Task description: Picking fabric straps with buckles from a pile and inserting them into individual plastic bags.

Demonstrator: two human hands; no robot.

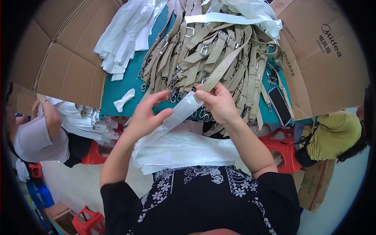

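Note:
My right hand [220, 103] pinches the end of a beige strap [224, 67] together with the mouth of a clear-white plastic sleeve [183, 110]. The strap runs up and away from the fingers toward the pile. Down to the left, the sleeve slants toward my lap. Beside the sleeve is my left hand [149, 114], its thumb and fingers spread, the thumb at the sleeve's edge. Across my lap lie more white plastic sleeves [184, 150]. Just beyond my hands, a heap of beige straps [196, 58] with metal buckles and clasps hangs over the table's near edge.
The green table [131, 66] bears a stack of white sleeves [127, 33], a crumpled white piece [124, 100] and a phone [279, 105]. Cardboard walls rise at left [74, 58] and right [313, 66]. One person [37, 137] sits at left, another [333, 133] at right.

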